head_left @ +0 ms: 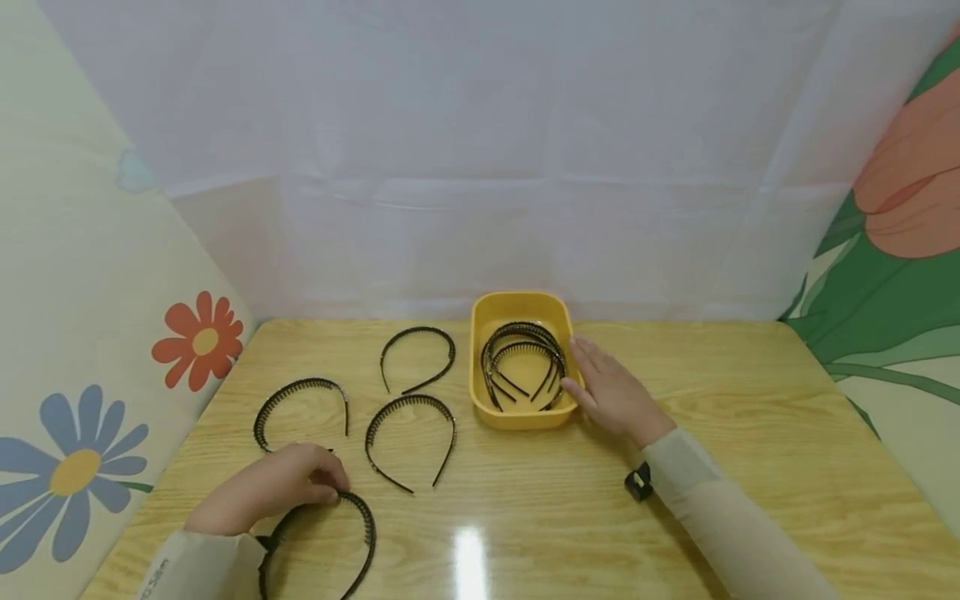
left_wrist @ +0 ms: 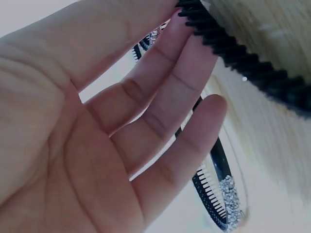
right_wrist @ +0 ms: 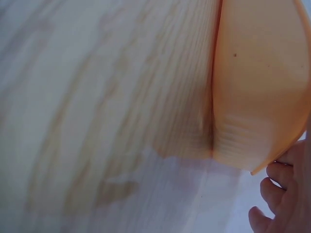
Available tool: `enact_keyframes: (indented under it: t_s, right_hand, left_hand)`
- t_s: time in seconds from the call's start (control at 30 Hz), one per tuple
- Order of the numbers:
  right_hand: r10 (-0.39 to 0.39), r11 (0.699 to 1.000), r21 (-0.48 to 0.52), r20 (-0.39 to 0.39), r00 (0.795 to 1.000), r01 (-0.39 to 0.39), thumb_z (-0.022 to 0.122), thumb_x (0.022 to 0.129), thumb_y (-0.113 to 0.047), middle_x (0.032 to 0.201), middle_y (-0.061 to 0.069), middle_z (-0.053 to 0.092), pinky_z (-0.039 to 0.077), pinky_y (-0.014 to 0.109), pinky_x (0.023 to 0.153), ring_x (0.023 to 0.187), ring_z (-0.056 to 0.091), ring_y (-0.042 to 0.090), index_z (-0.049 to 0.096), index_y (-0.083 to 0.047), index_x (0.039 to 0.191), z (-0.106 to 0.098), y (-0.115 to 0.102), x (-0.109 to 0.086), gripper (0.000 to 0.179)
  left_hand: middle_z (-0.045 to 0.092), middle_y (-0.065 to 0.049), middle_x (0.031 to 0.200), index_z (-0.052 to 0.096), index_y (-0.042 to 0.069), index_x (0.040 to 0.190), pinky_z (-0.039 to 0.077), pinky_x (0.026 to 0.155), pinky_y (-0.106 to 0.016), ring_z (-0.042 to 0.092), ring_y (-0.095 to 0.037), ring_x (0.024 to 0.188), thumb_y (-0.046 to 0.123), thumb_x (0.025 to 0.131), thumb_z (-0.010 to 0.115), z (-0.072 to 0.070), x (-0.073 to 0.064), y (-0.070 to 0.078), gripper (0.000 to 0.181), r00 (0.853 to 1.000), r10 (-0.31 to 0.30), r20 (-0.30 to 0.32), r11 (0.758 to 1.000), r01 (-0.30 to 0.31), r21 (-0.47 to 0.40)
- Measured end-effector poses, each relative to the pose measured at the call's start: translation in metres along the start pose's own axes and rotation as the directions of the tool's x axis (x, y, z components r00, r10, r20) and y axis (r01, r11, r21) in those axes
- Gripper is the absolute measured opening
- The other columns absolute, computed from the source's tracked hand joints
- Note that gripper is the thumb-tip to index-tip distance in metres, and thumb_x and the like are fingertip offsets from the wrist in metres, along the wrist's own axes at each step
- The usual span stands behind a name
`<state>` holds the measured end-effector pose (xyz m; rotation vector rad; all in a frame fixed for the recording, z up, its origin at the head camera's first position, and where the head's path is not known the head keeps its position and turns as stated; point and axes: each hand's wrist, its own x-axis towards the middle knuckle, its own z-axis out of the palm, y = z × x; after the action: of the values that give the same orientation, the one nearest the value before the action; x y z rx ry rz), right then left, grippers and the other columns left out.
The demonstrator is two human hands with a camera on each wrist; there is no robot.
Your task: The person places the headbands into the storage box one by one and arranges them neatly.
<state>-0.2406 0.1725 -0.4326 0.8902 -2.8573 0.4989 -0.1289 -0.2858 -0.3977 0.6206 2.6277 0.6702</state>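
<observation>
My left hand (head_left: 277, 483) pinches the top of a black toothed headband (head_left: 371, 533) at the table's near left. In the left wrist view that toothed band (left_wrist: 252, 73) runs from between thumb and fingertips, the little finger extended. My right hand (head_left: 618, 396) lies with fairly straight fingers along the right side of a yellow plastic bin (head_left: 517, 422). The right wrist view shows the bin's outer wall (right_wrist: 257, 87) with fingertips (right_wrist: 274, 194) at its rim. Several black headbands (head_left: 525, 327) lie overlapping inside the bin.
Three more black headbands lie loose on the wooden table (head_left: 540, 517): one at the back (head_left: 442, 375), one in the middle (head_left: 411, 398), one at left (head_left: 262, 417) behind my left hand. A white cloth (head_left: 525, 167) hangs along the table's back edge.
</observation>
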Motion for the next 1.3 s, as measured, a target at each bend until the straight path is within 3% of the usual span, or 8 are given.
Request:
enact_keyframes:
  t_s: [0.2,0.4,0.6,0.77,1.03,1.3]
  right_hand:
    - [-0.002,1.0,-0.005,-0.005,1.0,0.002,0.039,0.11,-0.04,0.165,0.022,0.02,0.021,0.054,0.124,0.152,0.02,0.039,0.019,0.005,0.159,0.001,0.0,0.0,0.069]
    - [-0.009,1.0,-0.007,-0.013,1.0,0.009,0.04,0.11,-0.039,0.165,0.023,0.02,0.022,0.054,0.123,0.152,0.021,0.039,0.02,0.006,0.158,0.001,0.0,0.001,0.069]
    - [-0.016,1.0,0.0,-0.016,1.0,0.016,0.041,0.11,-0.038,0.164,0.024,0.021,0.023,0.054,0.123,0.151,0.022,0.04,0.02,0.006,0.158,0.0,-0.002,0.001,0.069]
    - [-0.019,1.0,-0.007,-0.016,1.0,0.018,0.041,0.11,-0.038,0.164,0.024,0.022,0.023,0.055,0.123,0.152,0.022,0.04,0.019,0.006,0.158,0.0,-0.002,0.0,0.069]
    - [-0.025,0.999,-0.024,-0.025,0.999,0.024,0.041,0.11,-0.039,0.164,0.025,0.022,0.023,0.055,0.123,0.151,0.024,0.041,0.02,0.007,0.158,0.0,0.0,0.0,0.069]
    - [-0.02,0.999,-0.026,-0.023,1.0,0.019,0.041,0.11,-0.039,0.164,0.024,0.022,0.023,0.055,0.123,0.151,0.023,0.04,0.02,0.006,0.158,-0.001,-0.001,0.0,0.07]
  left_hand:
    - [0.069,0.011,0.091,0.075,0.018,0.091,0.054,0.067,-0.026,0.061,-0.003,0.083,0.009,0.09,0.076,-0.003,0.004,-0.002,0.009,1.0,-0.003,-0.001,1.0,0.003,0.01]
    - [0.069,0.011,0.095,0.072,0.018,0.099,0.056,0.072,-0.028,0.064,-0.003,0.088,0.016,0.095,0.071,-0.005,0.006,0.001,0.004,0.999,0.041,-0.026,0.999,-0.042,-0.015]
    - [0.07,0.007,0.104,0.072,0.018,0.108,0.057,0.074,-0.027,0.064,-0.004,0.092,0.021,0.1,0.065,-0.008,0.009,0.008,0.011,0.998,0.04,-0.047,0.995,-0.044,-0.095]
    - [0.07,0.005,0.107,0.071,0.014,0.115,0.057,0.074,-0.03,0.065,-0.012,0.095,0.026,0.101,0.064,-0.013,0.014,0.016,0.019,0.994,0.03,-0.105,0.995,-0.04,-0.087]
    - [0.071,0.006,0.106,0.073,0.016,0.115,0.058,0.08,-0.04,0.066,-0.018,0.098,0.021,0.101,0.065,-0.015,0.024,0.025,0.017,0.978,0.006,-0.208,0.999,-0.014,-0.04]
    - [0.072,-0.007,0.118,0.071,0.008,0.125,0.058,0.086,-0.048,0.067,-0.023,0.102,0.022,0.103,0.062,-0.016,0.035,0.033,0.028,0.961,-0.012,-0.275,0.999,-0.003,-0.052]
